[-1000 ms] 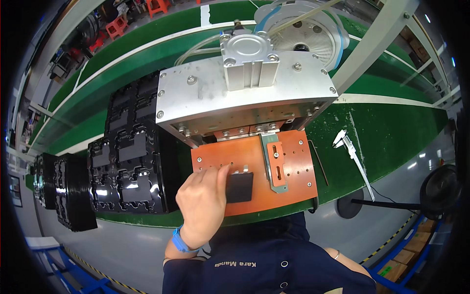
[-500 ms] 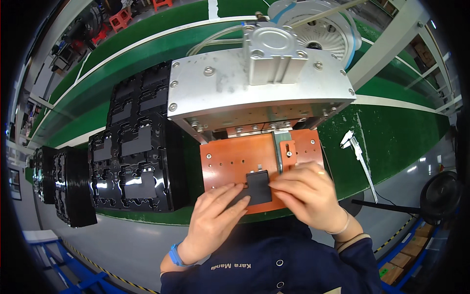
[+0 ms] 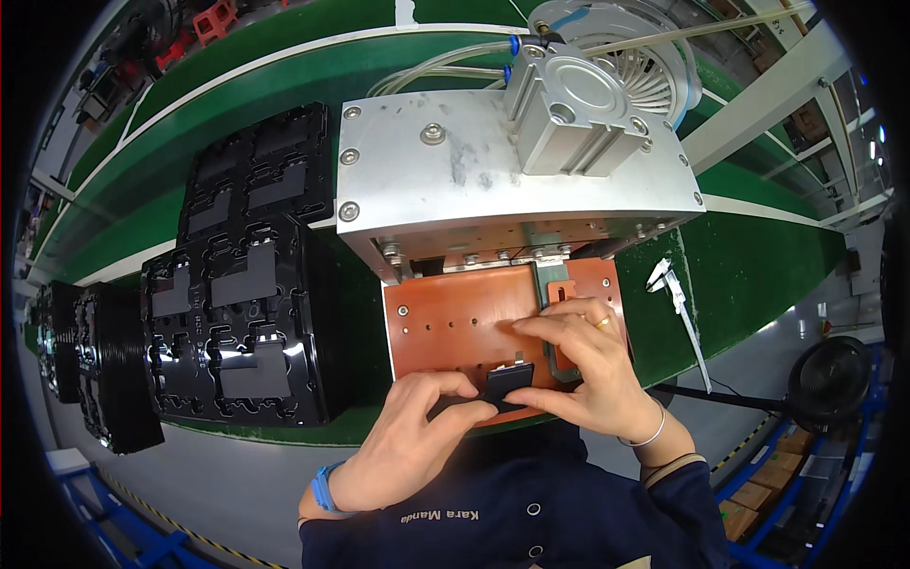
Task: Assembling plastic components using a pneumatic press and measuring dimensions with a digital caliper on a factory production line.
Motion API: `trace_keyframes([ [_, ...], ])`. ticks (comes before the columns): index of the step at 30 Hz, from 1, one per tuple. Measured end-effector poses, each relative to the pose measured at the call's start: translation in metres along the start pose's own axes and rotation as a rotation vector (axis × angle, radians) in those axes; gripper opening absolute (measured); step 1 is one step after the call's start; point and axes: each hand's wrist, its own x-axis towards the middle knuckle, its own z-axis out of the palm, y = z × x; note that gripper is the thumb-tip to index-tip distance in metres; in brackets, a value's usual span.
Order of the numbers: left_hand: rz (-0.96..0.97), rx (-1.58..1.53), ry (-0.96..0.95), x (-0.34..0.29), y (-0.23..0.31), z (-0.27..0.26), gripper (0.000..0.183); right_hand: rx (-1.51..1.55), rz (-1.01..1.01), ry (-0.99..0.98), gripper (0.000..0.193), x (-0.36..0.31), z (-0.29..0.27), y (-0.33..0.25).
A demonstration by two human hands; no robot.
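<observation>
The black cell [image 3: 513, 381] is at the plate's 6 o'clock edge, its two metal tabs directed toward 12 o'clock. Contact between the cell and the orange plate [image 3: 450, 332] cannot be determined. Left hand [image 3: 417, 429], at the cell's 8 o'clock: thumb and fingers pinched on the cell. Right hand [image 3: 586, 372], at 3 o'clock: thumb against the cell, index finger spread clear of it. Relative to the plate, the press [image 3: 417, 180] stands at 12 o'clock, the black trays [image 3: 201, 327] at 9 and the caliper [image 3: 679, 302] at 3 on the green tabletop [image 3: 768, 256].
</observation>
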Motion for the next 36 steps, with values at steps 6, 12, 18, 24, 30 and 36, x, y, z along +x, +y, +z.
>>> trace_keyframes([
  [6,0.128,-0.05,0.288,-0.005,-0.004,0.005,0.022,0.405,0.021,-0.256,0.055,0.002,-0.014,0.002],
  [12,0.352,0.303,0.305,-0.004,0.013,-0.013,0.015,0.614,-0.065,-0.293,0.028,0.002,-0.037,-0.002],
  [18,0.423,0.565,0.314,-0.011,0.024,-0.014,0.014,0.484,-0.133,-0.158,0.017,-0.006,-0.036,-0.004],
  [24,0.448,0.606,0.301,-0.01,0.025,-0.01,0.013,0.298,-0.266,-0.089,0.015,-0.011,-0.032,-0.007],
  [30,0.41,0.56,0.316,-0.003,0.027,-0.009,0.015,0.118,-0.366,0.06,0.016,-0.018,-0.024,-0.008],
  [36,0.355,0.421,0.279,-0.002,0.026,-0.011,0.017,0.324,-0.196,-0.131,0.014,-0.015,-0.034,-0.007],
])
